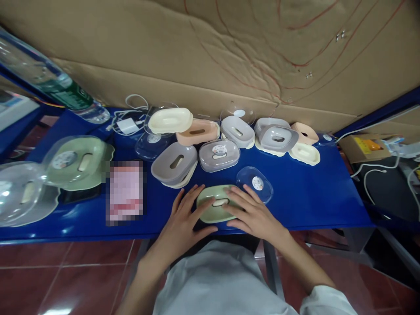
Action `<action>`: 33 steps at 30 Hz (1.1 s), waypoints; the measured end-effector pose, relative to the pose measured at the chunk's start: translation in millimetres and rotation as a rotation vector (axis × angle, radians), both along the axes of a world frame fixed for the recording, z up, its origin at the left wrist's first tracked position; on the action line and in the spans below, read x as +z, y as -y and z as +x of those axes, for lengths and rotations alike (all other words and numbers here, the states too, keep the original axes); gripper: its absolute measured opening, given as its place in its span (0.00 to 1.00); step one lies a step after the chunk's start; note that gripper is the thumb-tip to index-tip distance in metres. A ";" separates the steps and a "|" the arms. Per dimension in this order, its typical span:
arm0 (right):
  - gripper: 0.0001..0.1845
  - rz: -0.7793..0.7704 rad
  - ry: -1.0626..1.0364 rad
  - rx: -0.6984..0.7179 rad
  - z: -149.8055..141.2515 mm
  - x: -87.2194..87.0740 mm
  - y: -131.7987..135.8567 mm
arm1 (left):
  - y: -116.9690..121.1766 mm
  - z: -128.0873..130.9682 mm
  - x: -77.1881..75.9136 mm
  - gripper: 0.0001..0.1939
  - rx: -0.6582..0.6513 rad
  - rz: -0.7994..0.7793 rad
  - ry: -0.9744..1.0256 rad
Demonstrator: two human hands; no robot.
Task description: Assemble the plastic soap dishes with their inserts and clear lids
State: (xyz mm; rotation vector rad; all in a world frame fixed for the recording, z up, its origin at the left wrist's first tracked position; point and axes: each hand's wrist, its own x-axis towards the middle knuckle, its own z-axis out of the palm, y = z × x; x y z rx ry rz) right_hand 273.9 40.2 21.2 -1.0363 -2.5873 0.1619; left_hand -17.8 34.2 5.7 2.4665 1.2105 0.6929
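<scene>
Green slotted dish (215,214) lies uncovered beneath the wide-spread left hand (182,221) and right hand (257,216), a clear oval lid (257,183) off just to its right

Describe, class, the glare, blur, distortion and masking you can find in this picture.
Head view: white glare on the far-left clear lid and the red floor tiles; head view: the bottle leans and looks stretched, probably from a wide lens; head view: coarse pixel blocks mask a pinkish item; head view: print on the round stickers is too soft to read.
</scene>
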 end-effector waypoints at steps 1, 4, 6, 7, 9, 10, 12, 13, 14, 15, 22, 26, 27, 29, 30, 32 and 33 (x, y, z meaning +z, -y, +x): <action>0.30 0.019 0.006 -0.069 5.4 -1.3 0.3 | 0.0 0.9 0.8 0.31 0.013 0.032 -0.010; 0.38 -0.006 0.021 -0.440 31.6 -2.7 1.1 | 0.4 3.6 2.2 0.26 0.058 0.033 0.002; 0.37 -0.080 -0.029 -0.622 50.8 -2.1 2.8 | 0.6 5.4 1.3 0.28 0.072 -0.013 0.036; 0.36 -0.120 -0.093 -0.654 58.2 -1.5 4.4 | 0.5 6.5 0.2 0.30 0.076 -0.049 0.059; 0.36 -0.195 -0.258 -0.590 64.9 0.7 8.0 | -0.2 9.4 -2.8 0.41 0.081 -0.125 0.124; 0.36 -0.236 -0.312 -0.505 63.6 2.3 9.5 | -0.8 11.0 -4.5 0.47 0.085 -0.157 0.163; 0.36 -0.300 -0.314 -0.294 52.7 6.0 10.3 | -2.3 14.2 -7.3 0.56 0.092 -0.207 0.236; 0.36 -0.306 -0.277 -0.200 44.4 8.1 9.2 | -3.0 15.4 -8.4 0.59 0.095 -0.230 0.261; 0.36 -0.297 -0.232 -0.128 35.3 10.1 7.3 | -3.7 16.1 -9.2 0.60 0.097 -0.252 0.275; 0.35 -0.274 -0.198 -0.081 26.2 12.1 4.7 | -4.1 16.3 -9.8 0.60 0.095 -0.266 0.284; 0.30 -0.110 -0.128 0.023 -5.8 19.1 -4.3 | -1.9 13.3 -7.3 0.56 0.084 -0.235 0.235; 0.31 -0.121 -0.179 0.003 -1.0 11.7 1.3 | -2.7 14.7 -3.5 0.53 0.045 -0.248 0.168; 0.32 -0.124 -0.197 -0.002 1.1 8.9 3.0 | -3.2 14.9 -3.1 0.52 0.048 -0.243 0.163; 0.33 -0.116 -0.217 -0.013 4.6 3.6 6.1 | -4.1 14.8 -3.2 0.50 0.043 -0.236 0.151; 0.33 -0.112 -0.213 -0.024 5.5 1.8 7.2 | -4.4 14.6 -3.5 0.50 0.035 -0.236 0.145; 0.34 -0.116 -0.194 -0.036 5.5 0.3 8.3 | -4.6 14.6 -4.0 0.49 0.013 -0.239 0.134; 0.34 -0.119 -0.185 -0.034 4.8 0.6 8.3 | -4.4 14.8 -4.0 0.49 0.006 -0.240 0.129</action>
